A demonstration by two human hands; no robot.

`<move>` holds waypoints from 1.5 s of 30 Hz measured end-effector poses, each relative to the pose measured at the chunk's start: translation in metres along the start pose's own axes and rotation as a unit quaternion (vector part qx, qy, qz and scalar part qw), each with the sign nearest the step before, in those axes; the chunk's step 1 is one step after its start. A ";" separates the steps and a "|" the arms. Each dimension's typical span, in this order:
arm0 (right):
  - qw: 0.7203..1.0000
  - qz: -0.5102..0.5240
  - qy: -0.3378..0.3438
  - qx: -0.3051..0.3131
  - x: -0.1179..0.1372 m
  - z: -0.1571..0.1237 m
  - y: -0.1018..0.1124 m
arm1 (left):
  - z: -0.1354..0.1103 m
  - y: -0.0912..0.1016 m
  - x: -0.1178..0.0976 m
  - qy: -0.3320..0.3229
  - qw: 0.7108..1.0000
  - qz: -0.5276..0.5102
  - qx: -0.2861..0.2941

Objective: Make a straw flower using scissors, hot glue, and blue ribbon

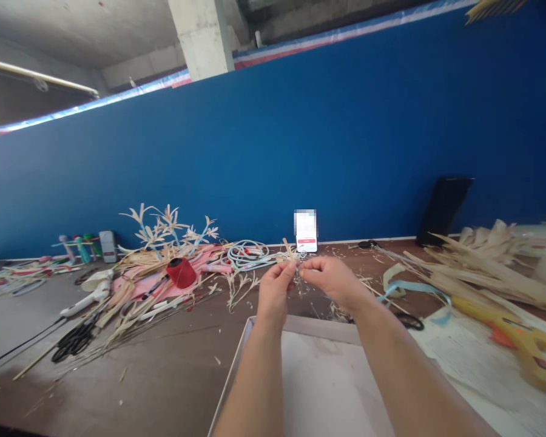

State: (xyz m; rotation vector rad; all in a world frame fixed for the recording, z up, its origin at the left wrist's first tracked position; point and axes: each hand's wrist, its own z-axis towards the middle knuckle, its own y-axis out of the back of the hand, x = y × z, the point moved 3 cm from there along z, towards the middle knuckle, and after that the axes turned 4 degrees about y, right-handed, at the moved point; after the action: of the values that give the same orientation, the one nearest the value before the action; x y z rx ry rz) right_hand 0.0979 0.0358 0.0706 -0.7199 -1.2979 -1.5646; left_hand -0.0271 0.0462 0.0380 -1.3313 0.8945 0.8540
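Observation:
My left hand (pixel 275 288) pinches a small pale straw-coloured flower (pixel 290 250) made of dried husk strips, its petals pointing up above my fingertips. Close against it, my right hand (pixel 334 280) has thumb and forefinger pressed together at the flower's base, where a bit of light blue tape (pixel 297 271) shows. The fingers cover most of the stem. Both hands hover over the far edge of a shallow white box lid (pixel 321 370). A length of light blue ribbon (pixel 414 286) lies right of my right forearm.
A lit phone (pixel 306 232) leans on the blue partition (pixel 327 139). Finished husk flowers (pixel 166 227), a red thread spool (pixel 181 273), black scissors (pixel 75 337) and a white corded tool (pixel 88 298) lie left. A yellow glue gun (pixel 505 331) and dried husks (pixel 486 267) lie right.

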 end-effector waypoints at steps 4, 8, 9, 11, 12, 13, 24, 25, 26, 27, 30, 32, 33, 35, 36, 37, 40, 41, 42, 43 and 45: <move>0.998 0.057 0.010 0.011 0.004 -0.002 0.001 | -0.002 -0.003 -0.001 0.021 0.999 -0.020 0.041; 0.998 0.061 -0.010 0.004 0.001 -0.003 0.001 | -0.002 -0.002 -0.001 0.010 0.999 -0.010 0.043; 0.998 0.054 -0.011 0.003 0.000 -0.002 0.001 | -0.002 -0.001 -0.001 0.005 0.999 -0.009 0.040; 0.999 0.035 -0.009 -0.004 -0.001 -0.001 0.001 | -0.001 0.000 -0.001 -0.009 0.999 -0.002 0.033; 1.000 0.024 -0.006 -0.010 -0.001 -0.001 0.001 | -0.001 0.000 -0.001 -0.017 0.999 0.004 0.029; 1.000 0.012 -0.002 -0.016 0.000 -0.001 0.001 | 0.000 0.001 -0.001 -0.024 0.999 0.012 0.024; 0.995 -0.077 0.016 -0.065 0.016 -0.003 0.001 | 0.002 0.005 -0.003 -0.106 0.987 0.118 -0.039; 0.995 -0.078 0.019 -0.066 0.016 -0.003 0.001 | 0.001 0.005 -0.003 -0.116 0.984 0.126 -0.042; 0.995 -0.079 0.021 -0.066 0.016 -0.003 0.000 | 0.001 0.006 -0.003 -0.124 0.982 0.133 -0.045; 0.994 -0.080 0.023 -0.065 0.016 -0.002 0.000 | 0.001 0.006 -0.004 -0.130 0.981 0.138 -0.048; 0.995 -0.078 0.028 -0.061 0.014 -0.002 -0.001 | 0.002 0.007 -0.003 -0.135 0.979 0.141 -0.058; 0.995 -0.073 0.028 -0.056 0.015 -0.003 -0.001 | 0.001 0.007 -0.004 -0.134 0.979 0.141 -0.064; 0.995 -0.072 0.029 -0.055 0.015 -0.003 -0.001 | 0.001 0.007 -0.004 -0.133 0.979 0.142 -0.066; 0.996 -0.071 0.030 -0.054 0.017 -0.004 -0.001 | 0.000 0.006 -0.005 -0.131 0.978 0.143 -0.072; 0.996 -0.070 0.031 -0.051 0.017 -0.004 -0.001 | 0.000 0.006 -0.006 -0.128 0.979 0.142 -0.075; 0.996 -0.070 0.031 -0.048 0.017 -0.004 -0.001 | -0.001 0.006 -0.007 -0.126 0.979 0.139 -0.079; 0.997 -0.061 0.028 -0.030 0.015 -0.004 -0.001 | -0.001 0.006 -0.008 -0.117 0.980 0.135 -0.084; 0.998 -0.056 0.024 -0.025 0.014 -0.003 -0.001 | -0.001 0.006 -0.008 -0.115 0.981 0.135 -0.083; 0.998 -0.050 0.019 -0.022 0.012 -0.003 -0.001 | -0.001 0.006 -0.008 -0.113 0.981 0.135 -0.081; 0.999 -0.043 0.015 -0.019 0.010 -0.003 -0.002 | -0.001 0.006 -0.008 -0.112 0.981 0.137 -0.080; 0.999 -0.032 0.007 -0.020 0.007 -0.002 -0.002 | 0.000 0.007 -0.008 -0.109 0.981 0.140 -0.077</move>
State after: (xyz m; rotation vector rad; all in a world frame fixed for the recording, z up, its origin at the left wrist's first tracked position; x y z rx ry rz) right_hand 0.0939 0.0318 0.0750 -0.6959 -1.2935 -1.6491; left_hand -0.0369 0.0464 0.0423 -1.2296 0.8683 1.2848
